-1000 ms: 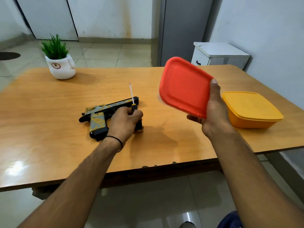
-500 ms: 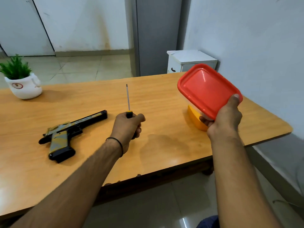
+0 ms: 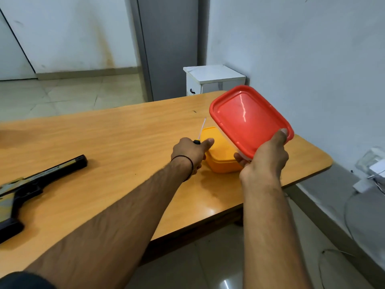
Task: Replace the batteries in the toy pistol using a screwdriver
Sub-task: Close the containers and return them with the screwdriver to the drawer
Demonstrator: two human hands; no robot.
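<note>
The yellow box (image 3: 220, 155) sits closed on the wooden counter (image 3: 116, 142), toward its right end, and serves as the marker for everything else. Just left of the box, touching or nearly touching its side, the left hand (image 3: 190, 152) has its grip clamped on the black handle of the screwdriver (image 3: 201, 130), whose thin shaft points up and away over the box's far left corner. Above and to the right of the box, the right hand (image 3: 264, 161) has its grip clamped on the red-lidded container (image 3: 250, 119), thumb on the lid's near edge and fingers underneath; it is tilted with the lid facing the camera and hides part of the box. Well to the left of the box, the toy pistol (image 3: 31, 184) lies flat on the counter, muzzle toward the box, with 1 end cut off by the frame edge. Beyond the box, past the counter's far edge, stands a small white cabinet (image 3: 214, 80)
</note>
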